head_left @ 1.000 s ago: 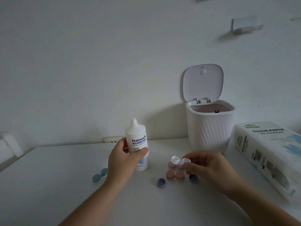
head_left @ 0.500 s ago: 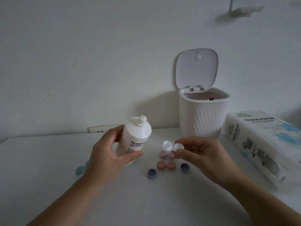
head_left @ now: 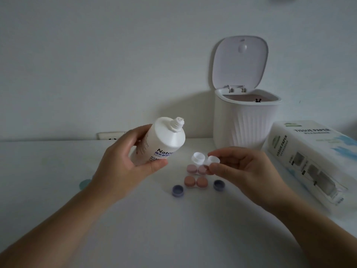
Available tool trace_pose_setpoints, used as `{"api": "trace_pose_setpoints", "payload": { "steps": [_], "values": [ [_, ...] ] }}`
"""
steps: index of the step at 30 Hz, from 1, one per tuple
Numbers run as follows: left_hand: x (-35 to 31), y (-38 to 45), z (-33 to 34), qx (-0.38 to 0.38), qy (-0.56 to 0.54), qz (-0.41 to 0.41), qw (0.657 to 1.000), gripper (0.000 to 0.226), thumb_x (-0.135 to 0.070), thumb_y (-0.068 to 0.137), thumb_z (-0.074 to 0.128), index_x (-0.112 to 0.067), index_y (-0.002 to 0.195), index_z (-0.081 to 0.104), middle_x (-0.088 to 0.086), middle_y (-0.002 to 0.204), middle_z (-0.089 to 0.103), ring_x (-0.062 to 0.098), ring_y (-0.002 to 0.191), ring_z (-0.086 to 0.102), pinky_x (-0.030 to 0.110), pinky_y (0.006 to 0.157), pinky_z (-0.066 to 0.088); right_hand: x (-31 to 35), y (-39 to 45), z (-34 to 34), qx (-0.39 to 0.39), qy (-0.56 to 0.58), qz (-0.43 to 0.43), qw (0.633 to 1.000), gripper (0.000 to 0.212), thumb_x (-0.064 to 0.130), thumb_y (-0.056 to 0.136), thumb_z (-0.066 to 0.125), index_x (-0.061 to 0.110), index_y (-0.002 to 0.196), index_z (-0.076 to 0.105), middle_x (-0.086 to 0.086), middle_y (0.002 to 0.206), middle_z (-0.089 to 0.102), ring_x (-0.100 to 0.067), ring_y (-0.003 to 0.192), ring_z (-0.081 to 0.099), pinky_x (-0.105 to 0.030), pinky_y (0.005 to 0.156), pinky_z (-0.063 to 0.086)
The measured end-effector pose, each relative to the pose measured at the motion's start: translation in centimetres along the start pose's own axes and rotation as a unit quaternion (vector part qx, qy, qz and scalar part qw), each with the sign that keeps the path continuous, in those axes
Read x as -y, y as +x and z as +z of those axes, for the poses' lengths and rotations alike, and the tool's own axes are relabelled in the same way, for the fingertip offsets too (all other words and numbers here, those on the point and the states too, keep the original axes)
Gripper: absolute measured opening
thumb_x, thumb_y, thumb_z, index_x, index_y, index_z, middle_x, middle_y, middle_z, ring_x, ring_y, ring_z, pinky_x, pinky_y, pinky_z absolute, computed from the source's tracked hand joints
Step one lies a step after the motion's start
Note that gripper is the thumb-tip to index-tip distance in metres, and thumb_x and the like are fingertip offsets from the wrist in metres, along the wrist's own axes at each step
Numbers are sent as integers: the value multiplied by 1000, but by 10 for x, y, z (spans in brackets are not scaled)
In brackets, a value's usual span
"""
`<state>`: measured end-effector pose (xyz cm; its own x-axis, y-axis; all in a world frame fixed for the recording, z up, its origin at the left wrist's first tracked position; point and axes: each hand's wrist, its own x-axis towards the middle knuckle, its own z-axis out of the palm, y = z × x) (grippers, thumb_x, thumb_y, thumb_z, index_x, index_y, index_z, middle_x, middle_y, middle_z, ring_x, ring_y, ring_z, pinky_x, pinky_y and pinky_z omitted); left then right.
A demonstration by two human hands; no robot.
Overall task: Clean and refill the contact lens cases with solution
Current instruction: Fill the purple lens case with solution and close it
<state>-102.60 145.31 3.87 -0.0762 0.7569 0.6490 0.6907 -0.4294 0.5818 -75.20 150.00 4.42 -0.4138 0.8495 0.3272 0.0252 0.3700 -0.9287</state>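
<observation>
Two hands work above the tabletop [head_left: 135,229]; the left hand [head_left: 123,163], gripping the solution bottle [head_left: 160,144], has tipped it from upright toward the white lens case [head_left: 204,159] pinched by the right hand [head_left: 243,171]; refilling looks imminent.

Dim light; plain white wall [head_left: 96,55] (socket [head_left: 110,135] low) behind white table [head_left: 173,229]

The room is dim and grey. The bin [head_left: 245,124] casts a soft shadow left on the wall [head_left: 96,55]. Corners look darker.
</observation>
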Motion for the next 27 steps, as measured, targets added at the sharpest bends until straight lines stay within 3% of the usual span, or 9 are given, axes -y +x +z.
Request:
{"api": "trace_pose_setpoints", "payload": {
  "steps": [2,7,10,18,21,24,27],
  "values": [
    [2,0,-2,0,26,4,1000,72,-36,65,94,-41,128,59,-27,119,66,-3,112,61,1,89,38,0,0,0,0,-1,-1,1000,39,39,65,80,18,98,78,-4,89,80,-22,86,77,-33,78,63],
    [3,1,-3,5,74,26,997,76,-29,64,93,-25,133,62,-19,122,66,-2,115,59,3,92,36,1,-2,2,2,-6,-3,1000,34,34,69,79,19,100,77,-3,89,80,-21,85,78,-35,78,62],
    [4,4,-2,11,108,59,992,69,-24,65,93,-21,128,64,-15,122,66,4,113,60,9,94,40,2,-3,4,11,-5,-7,1000,32,35,69,79,23,97,78,-1,88,80,-19,85,78,-32,76,61],
    [10,6,2,11,163,128,978,67,-20,64,91,-20,125,64,-7,124,66,14,112,60,29,94,47,4,-4,5,17,-39,-4,999,36,42,66,80,23,96,78,-3,83,79,-15,73,75,-43,72,61],
    [9,7,2,9,176,138,975,65,-21,64,88,-19,124,64,-5,123,66,16,112,59,33,94,47,4,-5,5,26,-49,-9,998,32,39,68,79,21,95,77,1,80,79,-11,73,75,-34,70,60],
    [8,8,2,11,191,133,973,70,-10,59,94,-15,123,67,-2,123,68,17,112,59,35,94,47,2,-5,5,42,-53,-16,998,25,32,73,79,19,94,76,5,78,79,-4,68,74,-15,66,55],
    [8,9,1,14,200,137,970,71,-3,56,93,-13,122,68,-1,122,68,18,111,58,34,95,46,2,-4,5,55,-55,-19,997,13,18,80,82,22,91,77,8,78,79,-1,68,73,-9,67,52]
  ]
}}
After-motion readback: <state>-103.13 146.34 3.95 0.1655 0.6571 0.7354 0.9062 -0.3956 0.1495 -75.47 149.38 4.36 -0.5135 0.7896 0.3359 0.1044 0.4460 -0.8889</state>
